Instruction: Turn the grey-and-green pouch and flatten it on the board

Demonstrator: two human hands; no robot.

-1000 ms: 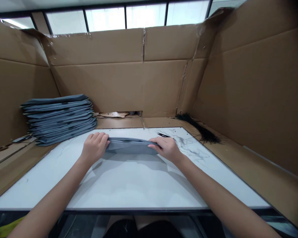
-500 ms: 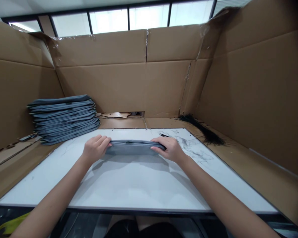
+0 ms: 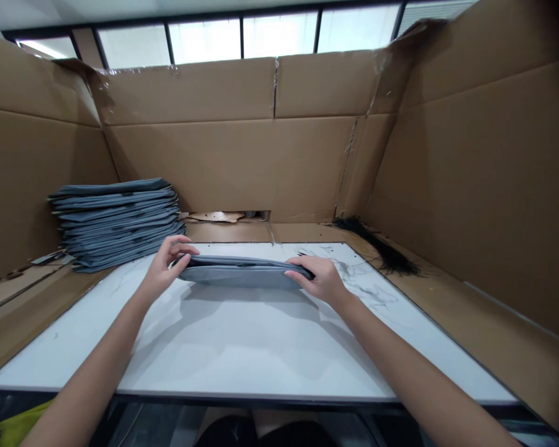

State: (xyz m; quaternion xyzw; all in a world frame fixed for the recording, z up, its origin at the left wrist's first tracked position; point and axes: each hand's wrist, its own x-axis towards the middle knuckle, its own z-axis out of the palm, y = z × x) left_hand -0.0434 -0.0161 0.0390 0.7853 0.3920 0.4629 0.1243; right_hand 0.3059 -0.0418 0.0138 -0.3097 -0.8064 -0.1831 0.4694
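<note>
A folded blue-grey fabric piece (image 3: 242,275) is held level above the white marbled board (image 3: 251,347), its layered edge towards the top. At its left end, my left hand (image 3: 168,264) has thumb and fingers closed round the corner. My right hand (image 3: 319,278) pinches the other end, thumb below and fingers above. The layers part slightly near the left end. Back left, a tall stack of similar folded blue-grey pieces (image 3: 121,223) rests by the cardboard.
Cardboard walls (image 3: 205,161) stand at the back and both sides. A bundle of thin black strands (image 3: 384,248) lies along the right. Small dark tips (image 3: 302,254) show behind my right hand. Something yellow (image 3: 13,425) is at the lower left.
My left hand has shifted left and slightly up, its fingers less tightly curled. More of the fabric's left end shows, and its layers have spread apart there. My right hand has barely moved.
</note>
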